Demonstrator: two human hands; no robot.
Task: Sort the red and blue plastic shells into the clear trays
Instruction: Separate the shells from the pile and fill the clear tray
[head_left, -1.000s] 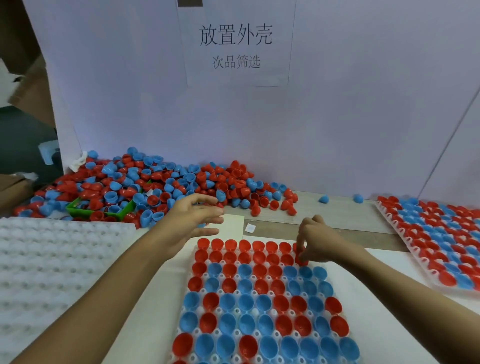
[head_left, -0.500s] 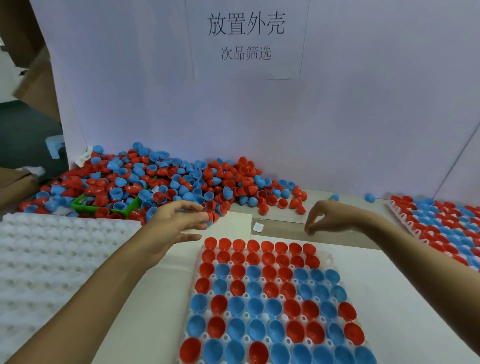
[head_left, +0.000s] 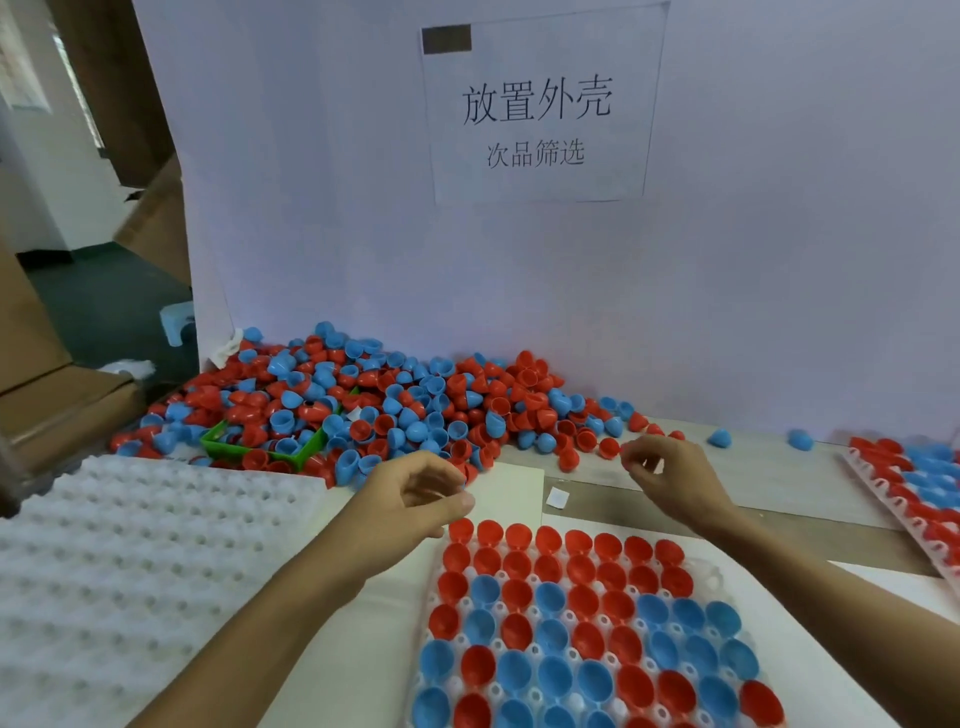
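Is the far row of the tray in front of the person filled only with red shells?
Yes, the far row of the front tray holds only red shells, with no blue among them.

White backdrop (head_left: 779, 260), upright behind the bench. Paper sign (head_left: 540, 104) fixed to it, printed with Chinese characters; grey tape (head_left: 447, 39) at its top left corner. Green basket (head_left: 215, 441), half buried at the left. Small white tag (head_left: 557, 496) on the bench. Cardboard boxes (head_left: 57, 400) stacked at far left.
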